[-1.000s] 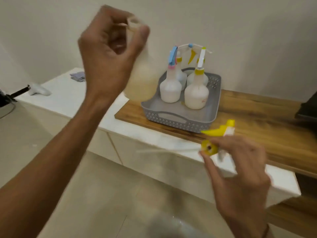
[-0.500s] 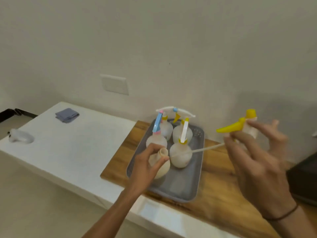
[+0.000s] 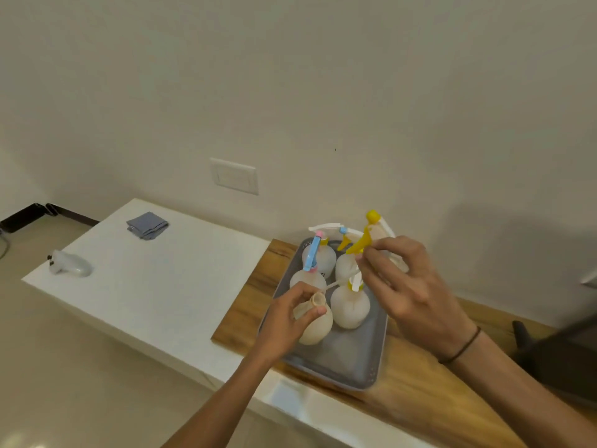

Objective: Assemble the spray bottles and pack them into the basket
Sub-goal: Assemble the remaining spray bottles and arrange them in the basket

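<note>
A grey basket sits on a wooden board and holds several assembled white spray bottles with blue and yellow triggers. My left hand grips the neck of an open, capless cream bottle standing in the basket's near left part. My right hand holds a yellow-and-white spray head above the basket. Its thin white tube slants down to the left, with its tip close to the open bottle mouth.
The wooden board lies on a white counter against the wall. A folded grey cloth and a white controller rest on the counter's left. A dark object stands at the right edge.
My left hand brought the open bottle down into the basket. My right hand raised the spray head and moved it left, so the tube tip now nears the bottle mouth. The camera tilted up.
</note>
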